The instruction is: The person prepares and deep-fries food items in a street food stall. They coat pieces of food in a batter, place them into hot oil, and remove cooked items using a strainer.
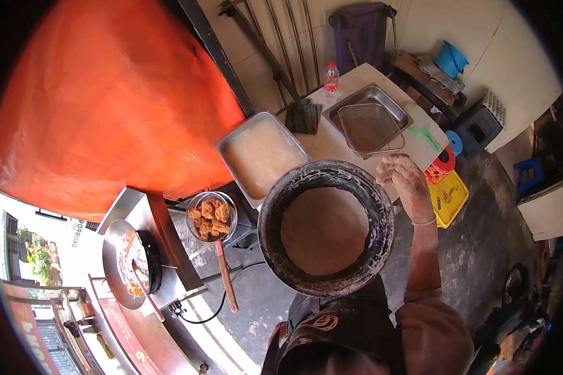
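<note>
My right hand, dusted with flour, is raised beside the right rim of a black basin. Its fingers are bent; whether they touch the rim is unclear, and no held object shows. Pale brown flour covers the bottom of the basin, and dried white residue coats its inner wall. My left hand is out of view. Beyond the basin, a metal tray contains cloudy, pale liquid. A rectangular wire-mesh strainer rests tilted over a steel pan on the table.
Fried pieces sit in a long-handled round strainer at left. A wok with oil and a ladle stands on the steel stove. On the table are a plastic bottle and a folded cloth. A yellow crate lies right.
</note>
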`<state>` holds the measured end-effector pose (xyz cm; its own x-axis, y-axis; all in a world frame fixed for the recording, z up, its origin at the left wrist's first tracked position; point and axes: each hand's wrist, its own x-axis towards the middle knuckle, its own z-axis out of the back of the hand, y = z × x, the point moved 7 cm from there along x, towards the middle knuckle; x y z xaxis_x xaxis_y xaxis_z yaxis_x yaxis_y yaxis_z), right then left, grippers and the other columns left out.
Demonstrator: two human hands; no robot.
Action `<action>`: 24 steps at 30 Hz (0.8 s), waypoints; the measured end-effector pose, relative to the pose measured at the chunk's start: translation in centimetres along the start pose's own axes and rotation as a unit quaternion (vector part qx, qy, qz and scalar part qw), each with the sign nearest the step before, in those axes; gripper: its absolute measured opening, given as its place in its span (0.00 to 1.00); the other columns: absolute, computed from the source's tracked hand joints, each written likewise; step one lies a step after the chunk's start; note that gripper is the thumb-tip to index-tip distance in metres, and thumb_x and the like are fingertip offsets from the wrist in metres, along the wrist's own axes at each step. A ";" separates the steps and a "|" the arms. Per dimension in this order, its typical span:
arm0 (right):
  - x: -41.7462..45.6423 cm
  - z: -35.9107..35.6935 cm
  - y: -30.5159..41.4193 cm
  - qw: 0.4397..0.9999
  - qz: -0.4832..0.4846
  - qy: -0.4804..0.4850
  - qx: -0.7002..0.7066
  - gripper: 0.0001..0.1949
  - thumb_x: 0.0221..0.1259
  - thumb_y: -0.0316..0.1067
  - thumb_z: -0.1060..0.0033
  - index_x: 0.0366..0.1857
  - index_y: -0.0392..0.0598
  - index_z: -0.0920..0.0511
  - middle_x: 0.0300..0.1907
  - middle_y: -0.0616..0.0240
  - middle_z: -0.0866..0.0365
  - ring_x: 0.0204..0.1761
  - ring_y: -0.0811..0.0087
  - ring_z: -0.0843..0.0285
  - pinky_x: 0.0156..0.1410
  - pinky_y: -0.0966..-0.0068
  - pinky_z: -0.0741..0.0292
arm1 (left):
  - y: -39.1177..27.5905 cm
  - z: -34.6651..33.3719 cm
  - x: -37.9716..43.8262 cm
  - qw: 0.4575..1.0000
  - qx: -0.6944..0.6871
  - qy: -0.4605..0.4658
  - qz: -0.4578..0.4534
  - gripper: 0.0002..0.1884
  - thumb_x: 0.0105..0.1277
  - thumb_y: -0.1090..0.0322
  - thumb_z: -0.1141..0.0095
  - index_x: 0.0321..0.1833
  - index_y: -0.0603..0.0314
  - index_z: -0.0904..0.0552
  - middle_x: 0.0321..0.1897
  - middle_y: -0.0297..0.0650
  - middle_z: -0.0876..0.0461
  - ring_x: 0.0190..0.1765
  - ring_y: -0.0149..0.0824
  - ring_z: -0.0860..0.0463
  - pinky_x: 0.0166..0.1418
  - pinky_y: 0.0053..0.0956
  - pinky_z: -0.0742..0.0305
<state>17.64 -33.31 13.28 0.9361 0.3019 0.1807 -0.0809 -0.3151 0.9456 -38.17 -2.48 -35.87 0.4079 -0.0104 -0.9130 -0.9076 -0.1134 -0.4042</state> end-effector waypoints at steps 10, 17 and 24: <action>-6.0 -10.0 -13.0 0.717 0.161 0.457 -0.500 0.19 0.68 0.34 0.46 0.61 0.46 0.26 0.59 0.60 0.22 0.62 0.60 0.25 0.68 0.62 0.30 | -6.9 -1.0 -4.3 0.975 -0.097 -0.194 -0.038 0.21 0.77 0.55 0.52 0.65 0.58 0.26 0.51 0.46 0.16 0.43 0.37 0.14 0.40 0.30 0.20; -8.5 -10.6 -12.1 0.735 0.050 0.524 -0.428 0.18 0.67 0.34 0.45 0.60 0.53 0.25 0.59 0.65 0.22 0.62 0.63 0.26 0.70 0.62 0.34 | -14.9 -2.6 -8.1 0.951 0.011 -0.243 -0.193 0.20 0.77 0.58 0.53 0.64 0.61 0.25 0.48 0.42 0.16 0.44 0.34 0.16 0.48 0.30 0.22; -8.8 -9.8 -7.4 0.798 0.047 0.465 -0.380 0.16 0.68 0.28 0.48 0.59 0.45 0.27 0.58 0.55 0.21 0.61 0.55 0.24 0.66 0.63 0.26 | -1.7 -8.9 -5.7 0.960 -0.045 -0.244 -0.128 0.20 0.75 0.59 0.52 0.64 0.63 0.24 0.47 0.46 0.15 0.40 0.40 0.14 0.44 0.34 0.19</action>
<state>6.64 -24.83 7.31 0.2827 0.9580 0.0492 -0.6516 0.1542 0.7428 -38.10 -11.02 -29.44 0.5024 0.4929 -0.7104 -0.7623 -0.1352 -0.6330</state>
